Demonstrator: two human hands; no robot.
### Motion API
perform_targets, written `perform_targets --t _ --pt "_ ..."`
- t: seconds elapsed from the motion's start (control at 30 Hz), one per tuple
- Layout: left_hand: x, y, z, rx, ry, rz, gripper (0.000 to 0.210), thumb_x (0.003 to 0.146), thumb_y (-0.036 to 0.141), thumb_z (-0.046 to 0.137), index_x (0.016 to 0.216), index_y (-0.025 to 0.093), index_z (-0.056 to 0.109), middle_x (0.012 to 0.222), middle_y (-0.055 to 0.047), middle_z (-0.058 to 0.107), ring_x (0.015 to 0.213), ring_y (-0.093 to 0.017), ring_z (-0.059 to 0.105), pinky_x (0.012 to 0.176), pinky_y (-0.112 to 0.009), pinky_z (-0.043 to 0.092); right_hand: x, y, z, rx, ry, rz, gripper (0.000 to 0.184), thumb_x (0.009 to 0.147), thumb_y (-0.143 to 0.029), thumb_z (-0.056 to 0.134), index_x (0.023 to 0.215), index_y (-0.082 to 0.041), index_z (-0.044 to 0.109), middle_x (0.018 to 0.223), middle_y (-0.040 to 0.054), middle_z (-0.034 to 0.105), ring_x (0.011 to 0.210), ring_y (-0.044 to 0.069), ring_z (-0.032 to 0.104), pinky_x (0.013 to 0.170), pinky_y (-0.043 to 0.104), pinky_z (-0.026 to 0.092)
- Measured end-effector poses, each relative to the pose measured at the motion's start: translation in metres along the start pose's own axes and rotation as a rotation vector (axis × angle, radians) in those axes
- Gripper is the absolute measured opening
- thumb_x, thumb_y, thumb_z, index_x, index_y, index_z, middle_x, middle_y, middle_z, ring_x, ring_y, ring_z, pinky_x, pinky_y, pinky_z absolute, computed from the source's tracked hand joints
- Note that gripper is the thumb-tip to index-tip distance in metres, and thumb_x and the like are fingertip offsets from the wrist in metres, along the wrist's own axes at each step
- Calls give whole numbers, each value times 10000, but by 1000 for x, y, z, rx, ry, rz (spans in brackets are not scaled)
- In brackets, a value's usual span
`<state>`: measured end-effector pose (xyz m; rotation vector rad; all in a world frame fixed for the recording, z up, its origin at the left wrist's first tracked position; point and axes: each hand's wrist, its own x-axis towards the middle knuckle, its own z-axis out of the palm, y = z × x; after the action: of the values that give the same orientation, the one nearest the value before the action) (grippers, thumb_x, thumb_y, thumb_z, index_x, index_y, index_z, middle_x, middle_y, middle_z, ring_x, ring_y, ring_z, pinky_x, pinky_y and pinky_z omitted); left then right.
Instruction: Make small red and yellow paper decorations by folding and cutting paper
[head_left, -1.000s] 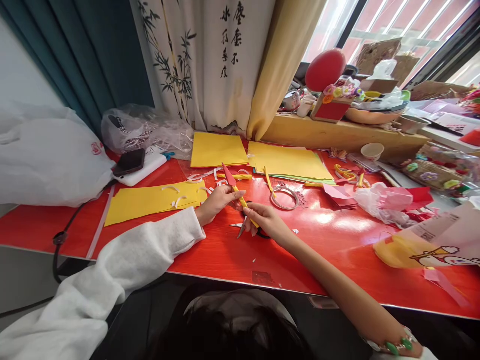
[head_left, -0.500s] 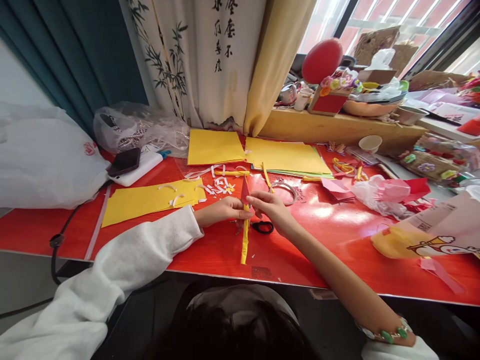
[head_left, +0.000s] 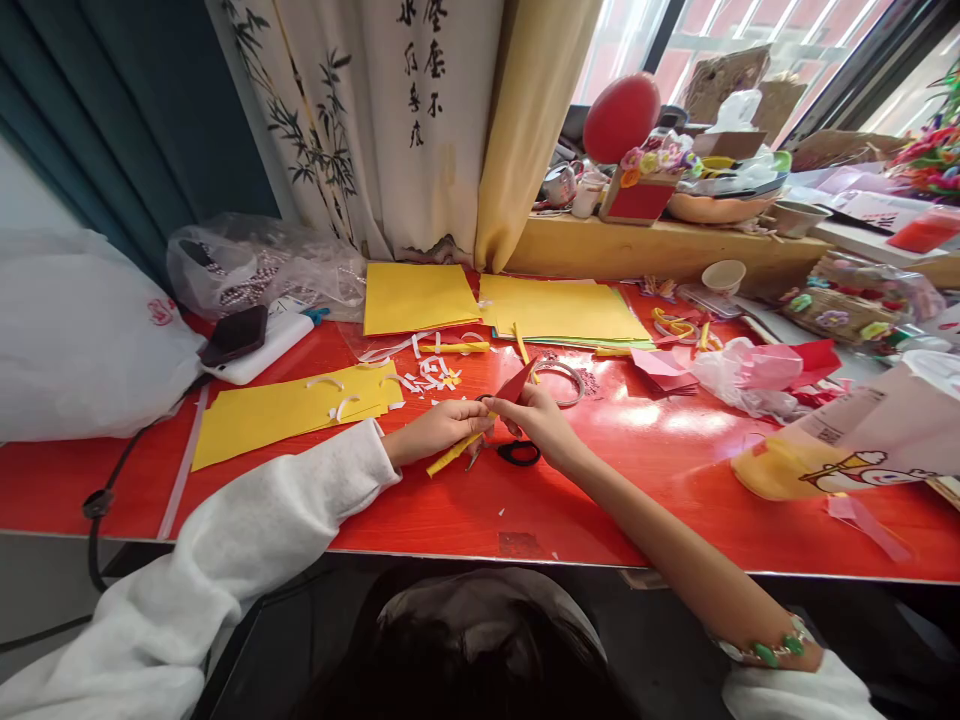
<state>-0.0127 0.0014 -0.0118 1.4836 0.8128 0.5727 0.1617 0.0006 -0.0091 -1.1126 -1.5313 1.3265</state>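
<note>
Over the middle of the red table, my left hand (head_left: 448, 424) pinches a narrow yellow paper strip (head_left: 454, 455), whose free end slants down to the left. My right hand (head_left: 541, 420) is closed on a red paper piece (head_left: 517, 380) that points up and to the right. The two hands touch where red and yellow papers meet, and the fingers hide that spot. Just below the hands lie scissors with black handles (head_left: 519, 454), their blades partly covered by my fingers. A roll of tape (head_left: 559, 384) lies behind my right hand.
Yellow paper sheets (head_left: 292, 412) lie at left, with more yellow stacks (head_left: 420, 298) at the back. White paper scraps (head_left: 435, 375) are scattered behind the hands. A phone (head_left: 235, 336) and a white plastic bag (head_left: 90, 340) sit left; a drink cup (head_left: 847, 435) stands right.
The yellow strip with the red piece has turned from upright to slanted, its lower end swinging left and its red tip swinging right. The whole view has shifted slightly.
</note>
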Motion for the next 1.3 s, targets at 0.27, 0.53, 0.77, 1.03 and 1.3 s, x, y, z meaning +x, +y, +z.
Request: perform_targets --t 0.27,0.53,0.77,1.03,1.3 --pt "1 2 2 27 127 92 300 760 404 656 653 144 554 586 19 525 549 -83 503 556 -212 397 -2 -5 5 3 129 -22 374 739 -458 656 588 -176 461 473 -53 356 437 65 297 421 245 205" --pt "0 -4 5 243 277 168 313 798 424 606 646 154 566 592 14 546 573 -96 506 565 -218 382 2 1 6 7 114 -8 392 734 -477 662 585 -173 465 458 -62 314 424 57 258 406 242 183" --pt "5 -5 0 241 211 48 336 867 442 476 788 147 618 651 -25 648 564 -114 551 565 -228 424 8 8 -4 177 64 91 413 763 -554 609 677 -162 516 555 -43 467 408 50 394 401 201 321" --pt "2 3 -4 157 187 86 329 862 433 504 847 132 636 673 -36 675 581 -100 553 606 -223 442 7 -1 -7 227 63 35 353 747 -488 660 726 -161 528 716 -19 564 445 38 450 433 197 380" --pt "-2 6 4 -41 10 -63 310 812 440 598 845 133 567 703 -55 693 556 -114 608 581 -240 476 6 1 -7 113 68 -114 353 784 -416 648 612 -167 467 500 -45 489 427 54 430 435 206 326"
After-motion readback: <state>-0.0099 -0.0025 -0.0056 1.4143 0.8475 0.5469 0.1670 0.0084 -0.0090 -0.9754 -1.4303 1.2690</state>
